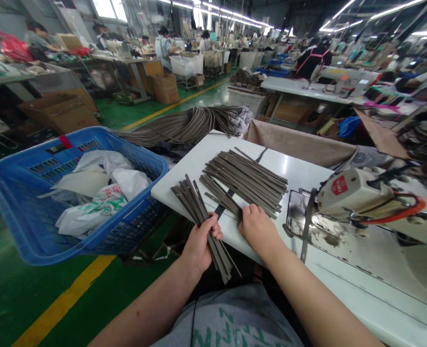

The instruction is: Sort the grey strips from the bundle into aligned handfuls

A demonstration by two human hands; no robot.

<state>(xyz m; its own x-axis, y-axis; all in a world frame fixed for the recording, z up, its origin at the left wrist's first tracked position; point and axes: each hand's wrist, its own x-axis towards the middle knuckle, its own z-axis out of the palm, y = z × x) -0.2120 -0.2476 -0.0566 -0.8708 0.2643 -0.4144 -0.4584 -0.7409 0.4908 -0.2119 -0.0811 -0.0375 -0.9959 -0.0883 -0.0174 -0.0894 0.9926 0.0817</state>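
My left hand point(200, 242) is closed round a bundle of thin grey-brown strips point(193, 205) that fans out over the near left corner of the white table point(296, 176). My right hand point(256, 226) rests on the table with its fingers curled onto the near end of a larger pile of the same strips point(247, 180), which lies spread across the table's middle. Both forearms reach forward from the bottom of the view.
A blue plastic basket point(25, 217) with white bags stands at the left. A sewing machine point(357, 193) lies at the right on the table. A long heap of strips point(184, 125) hangs beyond the table. Other workers sit at benches far behind.
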